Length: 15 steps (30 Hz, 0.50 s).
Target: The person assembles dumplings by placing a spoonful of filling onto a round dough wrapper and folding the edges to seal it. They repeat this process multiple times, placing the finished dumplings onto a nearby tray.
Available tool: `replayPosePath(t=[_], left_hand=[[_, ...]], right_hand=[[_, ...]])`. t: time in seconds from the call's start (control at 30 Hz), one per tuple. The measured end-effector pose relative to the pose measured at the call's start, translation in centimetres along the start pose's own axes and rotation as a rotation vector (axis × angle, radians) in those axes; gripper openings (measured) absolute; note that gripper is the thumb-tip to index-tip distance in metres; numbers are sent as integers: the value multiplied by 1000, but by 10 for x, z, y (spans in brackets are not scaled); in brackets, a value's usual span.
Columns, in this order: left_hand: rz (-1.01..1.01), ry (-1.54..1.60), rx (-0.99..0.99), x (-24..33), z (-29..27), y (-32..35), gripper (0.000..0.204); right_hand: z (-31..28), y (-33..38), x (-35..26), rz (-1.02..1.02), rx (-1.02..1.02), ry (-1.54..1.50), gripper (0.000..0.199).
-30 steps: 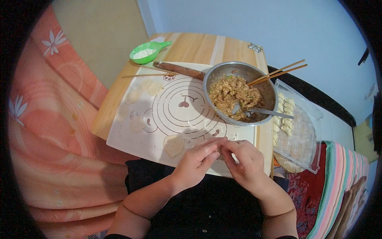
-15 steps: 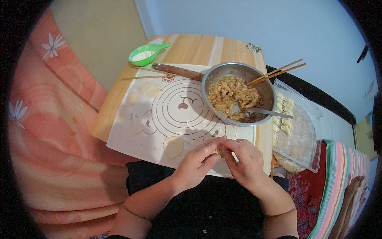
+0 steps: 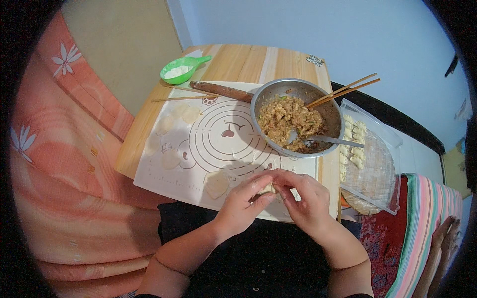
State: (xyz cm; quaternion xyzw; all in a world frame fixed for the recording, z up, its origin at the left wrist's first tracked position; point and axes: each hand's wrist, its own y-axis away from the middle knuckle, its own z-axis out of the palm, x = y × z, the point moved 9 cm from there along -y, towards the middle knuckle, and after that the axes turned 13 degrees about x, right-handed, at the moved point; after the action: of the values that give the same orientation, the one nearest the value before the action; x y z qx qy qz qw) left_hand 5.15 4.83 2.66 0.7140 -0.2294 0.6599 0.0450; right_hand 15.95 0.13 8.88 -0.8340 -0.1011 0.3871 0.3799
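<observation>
Above the near edge of the white printed baking mat, my left hand and my right hand meet at their fingertips. Between them is a small pale dumpling, its dough pinched by the thumbs and fingers of both hands; much of it is hidden. A flat round dough wrapper lies on the mat just left of my left hand. Further left, several more wrappers rest on the mat. Beyond my right hand stands a metal bowl of minced filling, with chopsticks and a metal-handled utensil in it.
A rolling pin and thin sticks lie left of the bowl. At the wooden table's far left sits a green scoop of flour. Right of the table, a clear tray holds rows of dumplings. A patterned curtain hangs left.
My fingers have shifted around the dumpling, and more of its dough shows between my thumbs. What look like a person's feet on the striped cloth at the right have moved slightly.
</observation>
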Motion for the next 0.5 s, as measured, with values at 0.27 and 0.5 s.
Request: replayPosePath(t=[0.27,0.5], left_hand=[[69,114,14,0,-6,-6,36],[-59,90,46,-5,-3,-2,29]], right_hand=[[1,3,13,158,34,-109,40],[1,2,18,213,37,-136,32]])
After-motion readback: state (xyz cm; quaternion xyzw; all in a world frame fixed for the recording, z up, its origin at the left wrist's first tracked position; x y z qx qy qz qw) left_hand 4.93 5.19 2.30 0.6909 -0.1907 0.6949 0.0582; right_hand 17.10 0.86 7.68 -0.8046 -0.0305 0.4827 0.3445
